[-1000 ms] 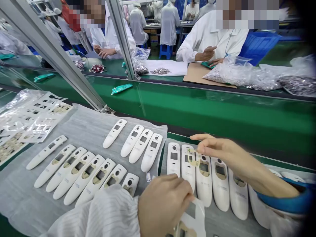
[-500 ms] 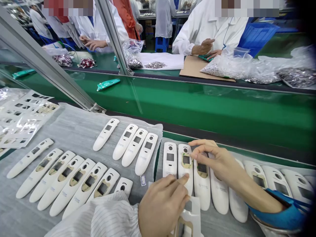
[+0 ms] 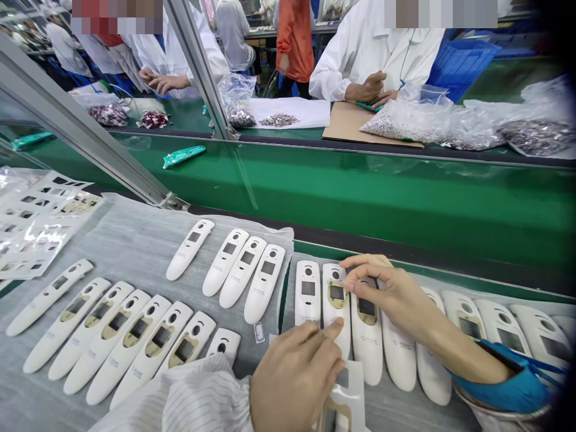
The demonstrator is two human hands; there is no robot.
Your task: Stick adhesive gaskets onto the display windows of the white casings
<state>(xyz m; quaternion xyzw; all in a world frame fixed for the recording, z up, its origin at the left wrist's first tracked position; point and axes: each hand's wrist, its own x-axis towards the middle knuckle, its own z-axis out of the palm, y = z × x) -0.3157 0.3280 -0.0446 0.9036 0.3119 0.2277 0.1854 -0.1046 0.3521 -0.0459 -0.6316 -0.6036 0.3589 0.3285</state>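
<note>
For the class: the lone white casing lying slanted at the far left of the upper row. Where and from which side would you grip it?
Probably pinch the lone white casing across its narrow lower handle, coming from the left: that side is bare foam sheet, while neighbouring casings crowd its right.

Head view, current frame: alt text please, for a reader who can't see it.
The person's right hand presses a tan film onto the screen of a white handheld casing, one of many lying in rows on grey foam sheet. The left hand holds a sticker backing sheet. Co-workers sit beyond a green conveyor belt.
</note>
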